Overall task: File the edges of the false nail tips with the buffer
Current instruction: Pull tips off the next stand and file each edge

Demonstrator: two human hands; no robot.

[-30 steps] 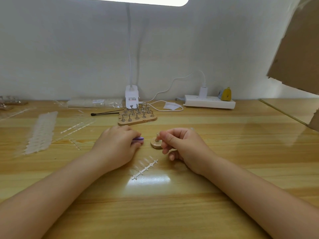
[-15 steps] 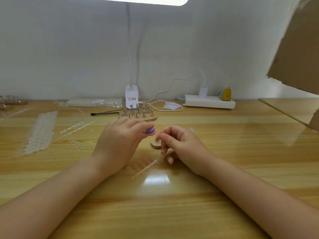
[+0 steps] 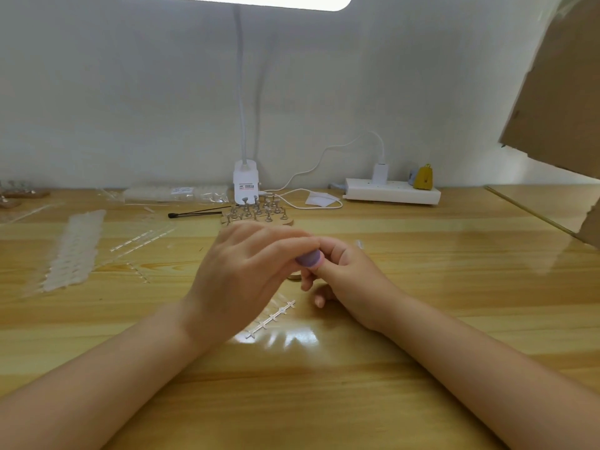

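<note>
My left hand grips a small purple buffer, whose rounded end shows past my fingers. The buffer end meets the fingertips of my right hand, which pinch something small over a round wooden nail stand; the nail tip itself is hidden by my fingers. Most of the stand is covered by both hands. A clear strip of nail tips lies on the table just in front of my hands.
A wooden holder with several metal nail stands sits behind my hands, next to a black-tipped stick. Sheets of clear nail tips lie at the left. A lamp base, cable and power strip line the wall.
My left hand has risen from the table and moved right, bringing the purple buffer up against my right hand's fingertips. My right hand has stayed over the round stand.
</note>
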